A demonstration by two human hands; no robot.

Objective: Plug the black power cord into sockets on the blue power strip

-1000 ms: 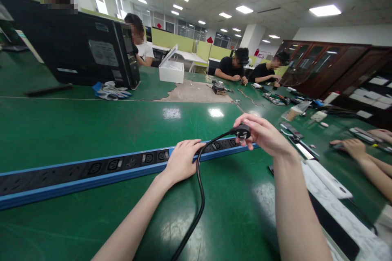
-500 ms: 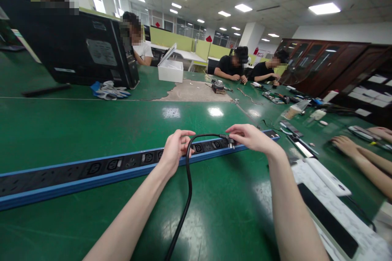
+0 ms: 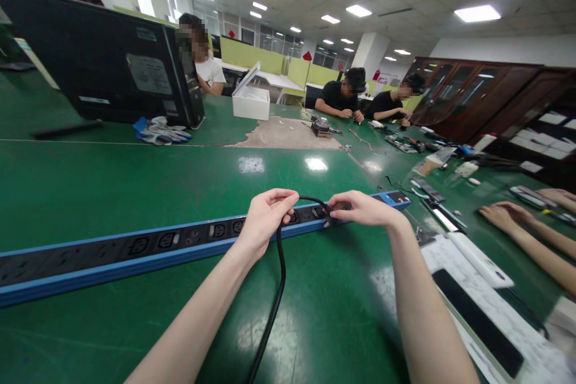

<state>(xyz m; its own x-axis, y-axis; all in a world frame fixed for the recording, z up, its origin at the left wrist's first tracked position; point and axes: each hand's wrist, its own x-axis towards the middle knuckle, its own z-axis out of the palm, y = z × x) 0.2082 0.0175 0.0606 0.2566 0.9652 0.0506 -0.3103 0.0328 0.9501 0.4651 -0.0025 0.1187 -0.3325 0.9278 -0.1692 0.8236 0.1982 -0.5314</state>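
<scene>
The power strip (image 3: 194,237) is blue and black, the cable (image 3: 283,273) black, the tabletop (image 3: 180,183) green

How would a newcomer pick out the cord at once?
Find the green table, then the power strip lying across it. The cord climbs from the picture's bottom edge to the left hand, then on to the right hand. Unlike the blue-edged power strip, it's black and curved.

Counting on my feed now: one left hand (image 3: 266,220), one right hand (image 3: 362,207), one black cable (image 3: 275,297), one plug (image 3: 329,216), one blue power strip (image 3: 193,236); further off, one white box (image 3: 251,106), two black-shirted people (image 3: 332,98), one white-shirted person (image 3: 211,75)!
</scene>
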